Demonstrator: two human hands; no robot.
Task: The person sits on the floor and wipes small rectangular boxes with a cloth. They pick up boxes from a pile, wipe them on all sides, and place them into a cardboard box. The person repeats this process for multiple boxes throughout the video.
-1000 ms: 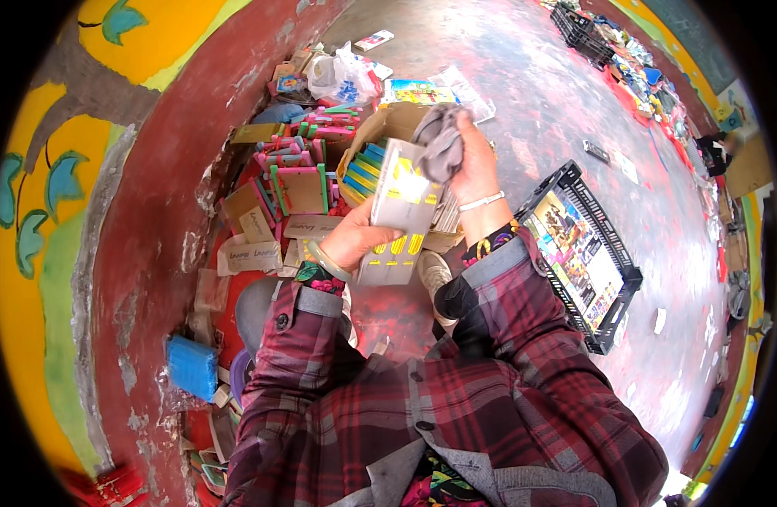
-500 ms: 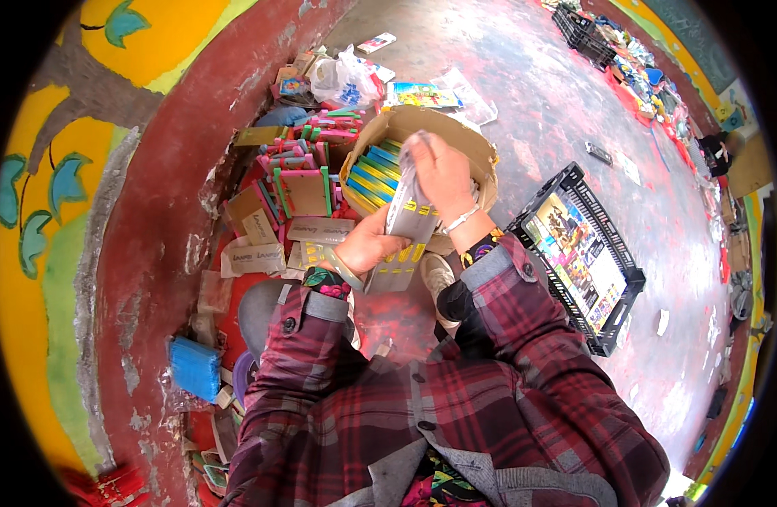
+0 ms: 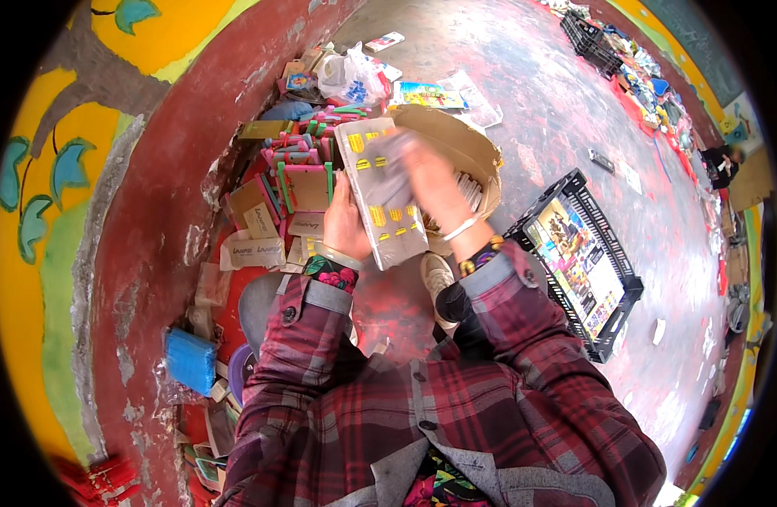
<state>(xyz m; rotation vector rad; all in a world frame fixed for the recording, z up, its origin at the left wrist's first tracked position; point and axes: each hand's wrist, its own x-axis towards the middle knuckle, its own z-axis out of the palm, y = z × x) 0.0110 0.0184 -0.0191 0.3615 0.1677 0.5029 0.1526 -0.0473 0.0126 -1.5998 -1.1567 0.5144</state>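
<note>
A flat grey-white pack with yellow printed shapes stands tilted in front of me. My left hand grips it by its left edge. Over its face, my right hand presses a crumpled grey cloth; both are smeared by motion. Just behind is an open round cardboard box, whose contents are mostly hidden by the pack and my right arm.
Colourful framed boards and small cartons pile up along the red wall at left. A white plastic bag lies beyond them. To the right rests a black crate; a blue packet sits at lower left.
The pack has turned its broad printed face toward me and come up over the box. My left hand has shifted up its left edge, while the right hand moved the cloth onto that face.
</note>
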